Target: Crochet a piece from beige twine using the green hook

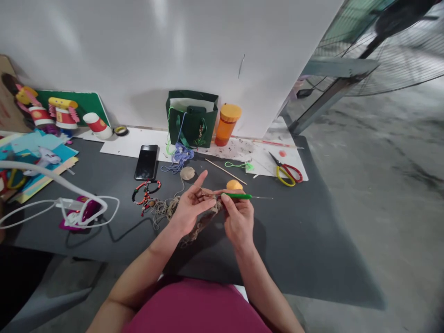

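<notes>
My right hand (239,219) is closed around a green-handled crochet hook (239,196), whose thin metal shaft points to the right. Beside it my left hand (189,208) pinches a beige crocheted piece (211,208), with the index finger raised. The hands nearly meet over this piece, and its lower part hangs beneath them. Loose beige yarn (161,210) lies tangled to the left of my left hand. A small beige yarn ball (188,173) rests just beyond it. An orange-yellow round thing (234,184) sits behind my right hand, partly hidden.
Around the hands lie a phone (146,162), a beaded bracelet (140,192), purple yarn (180,155), a wooden stick (225,171) and scissors (287,171). A green paper bag (190,125) and an orange jar (227,126) stand by the wall. A white lamp arm or cable (62,178) crosses the left.
</notes>
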The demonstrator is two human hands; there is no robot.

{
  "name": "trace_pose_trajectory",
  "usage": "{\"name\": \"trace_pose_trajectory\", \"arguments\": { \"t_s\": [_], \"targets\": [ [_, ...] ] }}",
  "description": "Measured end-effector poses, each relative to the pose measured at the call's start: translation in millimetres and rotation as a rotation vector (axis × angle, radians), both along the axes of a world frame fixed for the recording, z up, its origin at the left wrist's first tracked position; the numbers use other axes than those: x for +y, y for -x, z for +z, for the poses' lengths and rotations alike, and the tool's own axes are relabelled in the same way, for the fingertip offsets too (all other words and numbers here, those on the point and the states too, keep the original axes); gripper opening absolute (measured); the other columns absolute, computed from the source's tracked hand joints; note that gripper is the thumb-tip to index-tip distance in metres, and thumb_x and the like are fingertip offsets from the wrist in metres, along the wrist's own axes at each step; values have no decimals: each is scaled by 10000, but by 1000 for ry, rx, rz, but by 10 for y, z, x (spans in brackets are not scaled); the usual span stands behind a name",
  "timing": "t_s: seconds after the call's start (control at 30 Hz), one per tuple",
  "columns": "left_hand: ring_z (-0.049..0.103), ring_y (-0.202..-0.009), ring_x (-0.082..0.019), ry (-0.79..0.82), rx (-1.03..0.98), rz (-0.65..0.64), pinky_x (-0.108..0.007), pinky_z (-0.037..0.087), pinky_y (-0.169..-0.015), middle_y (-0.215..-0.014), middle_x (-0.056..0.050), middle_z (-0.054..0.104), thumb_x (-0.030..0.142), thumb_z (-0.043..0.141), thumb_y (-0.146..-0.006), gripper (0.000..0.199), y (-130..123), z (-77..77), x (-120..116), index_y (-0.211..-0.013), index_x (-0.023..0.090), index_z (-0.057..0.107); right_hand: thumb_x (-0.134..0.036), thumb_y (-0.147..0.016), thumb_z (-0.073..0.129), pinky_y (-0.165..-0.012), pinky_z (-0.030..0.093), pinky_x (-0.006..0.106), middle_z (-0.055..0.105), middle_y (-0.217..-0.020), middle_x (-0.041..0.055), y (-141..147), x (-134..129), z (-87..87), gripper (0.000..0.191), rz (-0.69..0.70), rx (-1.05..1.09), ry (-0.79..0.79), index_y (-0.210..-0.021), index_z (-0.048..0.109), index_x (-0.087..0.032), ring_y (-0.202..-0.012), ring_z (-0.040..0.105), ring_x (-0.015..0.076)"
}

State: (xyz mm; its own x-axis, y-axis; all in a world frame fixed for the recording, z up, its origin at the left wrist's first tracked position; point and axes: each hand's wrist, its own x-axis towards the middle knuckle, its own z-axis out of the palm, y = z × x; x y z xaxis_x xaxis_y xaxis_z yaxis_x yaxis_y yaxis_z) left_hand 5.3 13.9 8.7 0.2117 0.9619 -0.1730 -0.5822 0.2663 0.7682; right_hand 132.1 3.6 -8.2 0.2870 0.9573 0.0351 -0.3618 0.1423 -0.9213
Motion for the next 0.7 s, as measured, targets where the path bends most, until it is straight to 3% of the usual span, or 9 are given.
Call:
{"name": "trace_pose_trajectory", "arguments": {
  "t_s": [0.1, 0.2, 0.27, 0.33, 0.5, 0.7],
  "targets": [
    [648, -758, -93, -6, 37, 54, -231, 507, -799, -792, 44, 720, 169, 918, -643, 933, 3, 13, -25, -1492, 287, 549, -352, -824, 801, -692, 630, 297, 822, -825, 30, -6, -8, 2, 125, 15, -134, -31, -858, 758, -240, -749, 780, 180],
    [639, -735, -88, -7, 44, 117, -224, 504, -781, -774, 51, 714, 180, 911, -660, 952, -20, 21, -68, -1517, 295, 513, -284, -875, 748, -785, 635, 385, 832, -893, 49, 14, -51, 18, 30, -64, -416, -218, -858, 758, -262, -853, 793, 223],
    [634, -727, -84, -5, 20, 125, -220, 502, -773, -770, 58, 710, 184, 911, -665, 941, -32, 17, -89, -1510, 309, 517, -251, -882, 738, -812, 627, 428, 836, -928, 49, 51, -75, 13, 49, -137, -483, -318, -847, 758, -278, -888, 794, 242],
    [631, -734, -83, 0, -3, 98, -220, 502, -777, -763, 60, 706, 180, 911, -664, 905, -29, 8, -96, -1484, 306, 549, -243, -871, 756, -817, 626, 422, 835, -925, 30, 92, -84, -7, 51, -153, -370, -300, -850, 751, -289, -890, 795, 235],
    [635, -773, -97, 71, -5, 3, -240, 489, -816, -773, 44, 709, 153, 909, -640, 840, 26, -24, -66, -1423, 268, 625, -359, -810, 804, -750, 626, 346, 804, -799, 6, 103, -35, -91, 149, 0, 37, -11, -834, 697, -258, -765, 773, 189],
    [576, -714, -88, 129, -18, -38, -236, 437, -769, -712, 51, 648, 206, 914, -665, 759, 81, -65, -44, -1382, 205, 663, -455, -766, 807, -635, 584, 291, 744, -697, -17, -20, 34, -150, 280, 42, 36, 93, -832, 628, -250, -633, 709, 157]
  ]
}}
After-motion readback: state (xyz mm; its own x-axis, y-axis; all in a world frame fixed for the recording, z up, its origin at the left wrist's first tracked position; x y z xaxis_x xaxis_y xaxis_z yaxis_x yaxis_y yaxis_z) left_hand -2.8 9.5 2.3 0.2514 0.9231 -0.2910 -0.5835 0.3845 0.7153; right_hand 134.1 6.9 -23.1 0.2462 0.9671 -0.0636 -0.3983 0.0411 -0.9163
